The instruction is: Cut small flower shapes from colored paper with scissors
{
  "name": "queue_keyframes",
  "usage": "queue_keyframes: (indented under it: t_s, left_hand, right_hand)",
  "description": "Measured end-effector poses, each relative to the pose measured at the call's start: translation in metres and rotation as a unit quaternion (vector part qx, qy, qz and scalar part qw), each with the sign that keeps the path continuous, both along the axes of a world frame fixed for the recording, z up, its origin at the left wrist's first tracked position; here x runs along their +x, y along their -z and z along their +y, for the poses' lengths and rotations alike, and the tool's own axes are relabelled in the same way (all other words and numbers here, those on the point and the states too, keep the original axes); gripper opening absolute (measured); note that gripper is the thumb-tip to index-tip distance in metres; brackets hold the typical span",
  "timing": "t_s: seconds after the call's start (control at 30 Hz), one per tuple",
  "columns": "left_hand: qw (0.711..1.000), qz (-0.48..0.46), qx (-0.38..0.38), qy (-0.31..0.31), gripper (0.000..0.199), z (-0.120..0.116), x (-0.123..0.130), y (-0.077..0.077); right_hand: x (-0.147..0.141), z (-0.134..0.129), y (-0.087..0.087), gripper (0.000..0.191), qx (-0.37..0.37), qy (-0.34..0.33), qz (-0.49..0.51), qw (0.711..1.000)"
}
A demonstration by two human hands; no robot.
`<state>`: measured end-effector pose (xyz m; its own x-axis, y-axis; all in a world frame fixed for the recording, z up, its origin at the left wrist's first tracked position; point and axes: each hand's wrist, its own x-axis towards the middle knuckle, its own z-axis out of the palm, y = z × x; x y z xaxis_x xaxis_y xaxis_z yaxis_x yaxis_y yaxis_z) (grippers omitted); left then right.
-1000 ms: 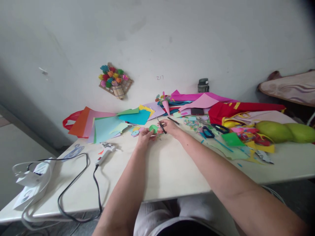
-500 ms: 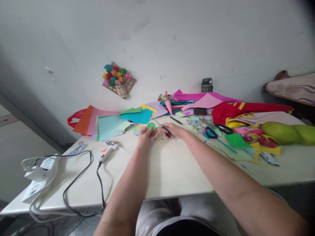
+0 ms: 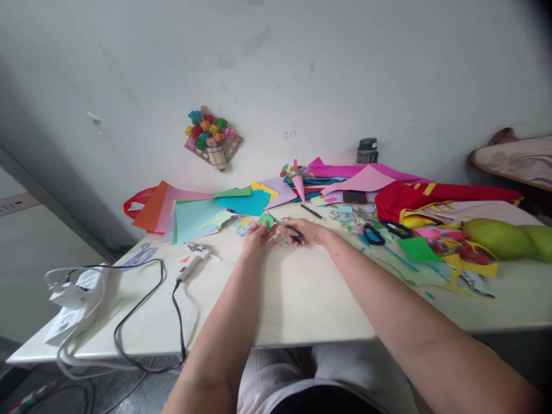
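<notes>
A small round piece of green paper [image 3: 266,221] is pinched between the fingers of my left hand [image 3: 257,236], just above the table. My right hand [image 3: 305,230] grips a pair of black-handled scissors [image 3: 295,234], fingers wrapped about the loops. The blades point up and left and reach the edge of the green paper. Whether they are cutting into it is too small to tell. Tiny colourful paper scraps [image 3: 282,236] lie on the table beneath and between my hands.
Left stand a glue gun [image 3: 193,262] with its black cord and a white power strip [image 3: 73,313]. Coloured sheets [image 3: 196,221] lie behind. To the right are larger scissors [image 3: 374,234], more paper scraps, red cloth [image 3: 397,201] and green fruit [image 3: 489,237]. A pen [image 3: 312,212] lies farther back.
The scissor blades have swung closer to the green paper and now meet its edge. The whole view has shifted slightly. Both hands keep their hold.
</notes>
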<state>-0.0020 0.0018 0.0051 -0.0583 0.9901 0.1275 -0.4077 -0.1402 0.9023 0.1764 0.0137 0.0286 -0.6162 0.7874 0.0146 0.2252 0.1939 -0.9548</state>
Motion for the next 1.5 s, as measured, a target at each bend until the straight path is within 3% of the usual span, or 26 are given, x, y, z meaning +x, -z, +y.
queue_keyframes:
  t_s: [1.5]
  left_hand:
    - [0.999,-0.05,0.007,0.02,0.014,0.0025,-0.0022,0.0044]
  right_hand:
    - [-0.0004,0.0047,0.0064,0.017,-0.006,-0.016,0.005,1.0]
